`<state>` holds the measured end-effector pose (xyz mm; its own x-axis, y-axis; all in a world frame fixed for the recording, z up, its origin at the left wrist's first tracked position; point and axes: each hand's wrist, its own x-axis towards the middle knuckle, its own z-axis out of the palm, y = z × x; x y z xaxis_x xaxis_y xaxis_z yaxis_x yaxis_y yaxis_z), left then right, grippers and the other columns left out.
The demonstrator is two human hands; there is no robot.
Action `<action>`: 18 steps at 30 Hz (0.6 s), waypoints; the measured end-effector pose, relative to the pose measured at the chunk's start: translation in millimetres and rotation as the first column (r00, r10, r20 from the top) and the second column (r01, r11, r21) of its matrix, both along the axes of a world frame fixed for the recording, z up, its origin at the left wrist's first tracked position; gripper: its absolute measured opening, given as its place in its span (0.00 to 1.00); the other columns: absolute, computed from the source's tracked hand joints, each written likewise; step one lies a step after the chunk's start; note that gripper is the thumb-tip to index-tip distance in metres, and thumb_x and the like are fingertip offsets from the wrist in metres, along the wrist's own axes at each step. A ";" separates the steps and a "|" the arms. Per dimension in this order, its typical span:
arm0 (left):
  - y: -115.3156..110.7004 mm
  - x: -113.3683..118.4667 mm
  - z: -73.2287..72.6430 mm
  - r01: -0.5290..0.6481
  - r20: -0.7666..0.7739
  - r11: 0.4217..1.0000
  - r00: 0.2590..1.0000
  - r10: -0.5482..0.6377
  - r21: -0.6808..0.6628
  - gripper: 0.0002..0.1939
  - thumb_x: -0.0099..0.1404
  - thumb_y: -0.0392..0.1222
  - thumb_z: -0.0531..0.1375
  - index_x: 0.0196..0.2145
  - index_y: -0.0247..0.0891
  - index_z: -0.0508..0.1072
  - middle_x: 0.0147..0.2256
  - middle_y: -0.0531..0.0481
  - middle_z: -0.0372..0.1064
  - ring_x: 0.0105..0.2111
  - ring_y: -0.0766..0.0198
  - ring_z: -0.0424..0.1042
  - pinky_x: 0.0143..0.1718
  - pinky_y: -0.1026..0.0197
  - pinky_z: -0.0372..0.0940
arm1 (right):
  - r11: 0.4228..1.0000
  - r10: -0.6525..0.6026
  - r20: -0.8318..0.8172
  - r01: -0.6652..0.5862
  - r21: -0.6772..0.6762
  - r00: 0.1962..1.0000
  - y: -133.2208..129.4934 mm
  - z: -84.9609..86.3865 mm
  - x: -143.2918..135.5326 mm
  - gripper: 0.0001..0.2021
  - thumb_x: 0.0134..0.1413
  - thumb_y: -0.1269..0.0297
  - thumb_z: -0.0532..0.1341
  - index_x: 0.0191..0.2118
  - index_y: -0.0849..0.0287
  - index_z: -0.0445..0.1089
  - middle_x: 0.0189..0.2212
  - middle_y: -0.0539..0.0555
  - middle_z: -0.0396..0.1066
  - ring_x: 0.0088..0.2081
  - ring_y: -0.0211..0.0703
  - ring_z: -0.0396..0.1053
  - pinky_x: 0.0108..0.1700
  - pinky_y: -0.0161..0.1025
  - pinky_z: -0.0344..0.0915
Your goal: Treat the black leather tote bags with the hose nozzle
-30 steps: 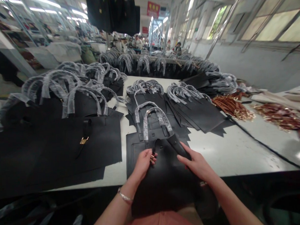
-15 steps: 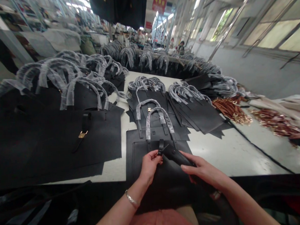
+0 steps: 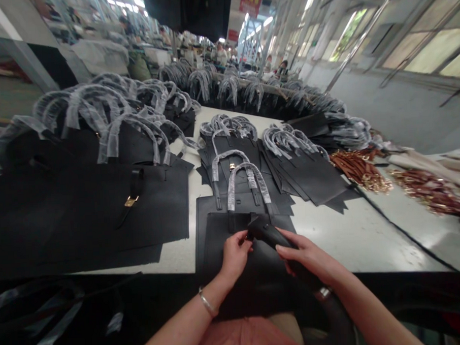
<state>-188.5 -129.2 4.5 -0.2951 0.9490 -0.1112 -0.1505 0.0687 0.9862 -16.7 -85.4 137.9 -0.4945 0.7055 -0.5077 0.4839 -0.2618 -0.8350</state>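
A black leather panel [image 3: 218,244] with a plastic-wrapped handle [image 3: 258,184] lies before me, hanging over the table's front edge. My left hand [image 3: 236,253] pinches a small black strap at the panel's upper middle; the fingertips partly hide it. My right hand [image 3: 300,251] is wrapped round a black handheld tool [image 3: 271,236]. The tool's head covers the strap close to my left fingertips, and a thick dark hose runs from its lower end toward me.
Stacked black panels with wrapped handles [image 3: 93,104] cover the left side of the white table [image 3: 316,235]. More stacks [image 3: 306,174] stand behind and right. Brown straps with gold hardware [image 3: 361,172] and a black cord [image 3: 404,231] lie at the right.
The tool's head has moved left and over the strap, which showed clearly before. My left hand stays at the strap. The whole view has shifted slightly.
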 end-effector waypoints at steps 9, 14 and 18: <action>2.2 -4.7 -0.1 -0.003 -0.024 1.000 1.000 0.003 0.011 0.16 0.60 0.41 0.57 0.44 0.34 0.76 0.33 0.48 0.74 0.27 0.65 0.69 0.29 0.65 0.64 | 0.998 0.030 -0.002 -0.030 -0.062 1.000 -3.6 7.4 15.4 0.35 0.50 0.53 0.64 0.63 0.54 0.56 0.26 0.47 0.69 0.21 0.36 0.66 0.23 0.32 0.60; 0.2 -3.6 2.9 0.020 -0.141 1.000 0.990 -0.020 0.002 0.16 0.62 0.40 0.56 0.45 0.34 0.75 0.33 0.48 0.73 0.28 0.64 0.69 0.32 0.63 0.65 | 0.999 0.012 -0.033 -0.014 -0.045 0.999 -2.9 1.4 3.2 0.35 0.49 0.55 0.64 0.63 0.55 0.56 0.24 0.46 0.67 0.20 0.36 0.65 0.22 0.33 0.61; -2.8 -10.0 6.0 -0.082 -0.403 0.990 0.907 0.122 0.114 0.23 0.56 0.33 0.59 0.51 0.35 0.69 0.43 0.42 0.68 0.42 0.57 0.69 0.45 0.57 0.64 | 0.997 -0.056 -0.022 0.057 0.052 0.998 5.5 2.5 2.2 0.34 0.52 0.56 0.63 0.64 0.55 0.54 0.21 0.45 0.66 0.20 0.38 0.65 0.23 0.33 0.60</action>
